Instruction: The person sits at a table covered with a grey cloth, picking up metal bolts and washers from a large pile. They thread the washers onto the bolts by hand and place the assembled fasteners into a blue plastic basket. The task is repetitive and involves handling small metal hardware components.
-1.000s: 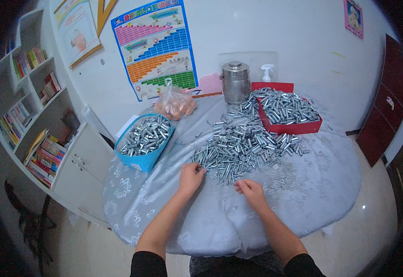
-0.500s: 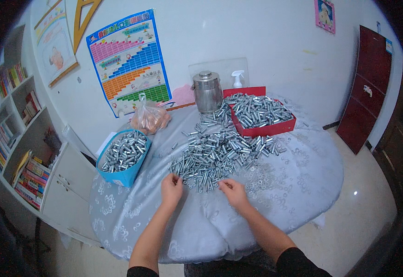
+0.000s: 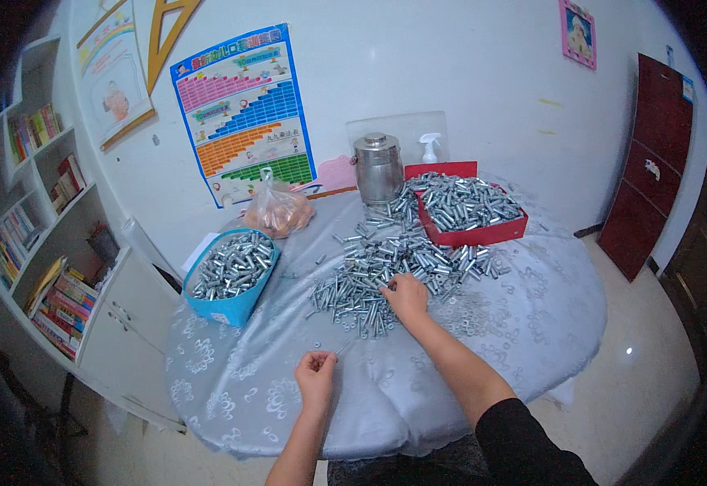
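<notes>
My left hand (image 3: 315, 379) is near the front of the table, fingers pinched on a thin metal bolt (image 3: 343, 347) that points up and to the right. One small nut (image 3: 317, 345) lies on the cloth just beyond those fingers. My right hand (image 3: 407, 301) reaches into the heap of silvery bolts and sleeves (image 3: 353, 292), its fingers closed at the heap's surface; what they grip, if anything, is too small to make out. To the right of the heap, small nuts or washers (image 3: 473, 316) are scattered over the cloth.
A blue container (image 3: 222, 312) full of metal sleeves stands at left, a red box (image 3: 483, 236) full of them at back right. Behind are a bag of round brownish items (image 3: 276, 212), a steel canister (image 3: 379, 174) and a spray bottle (image 3: 429, 150). A patterned grey cloth (image 3: 232, 397) covers the table.
My left hand has drawn back from the heap toward me and now has a bolt in its fingers. My right hand has moved farther into the heap. The view has shifted slightly.
</notes>
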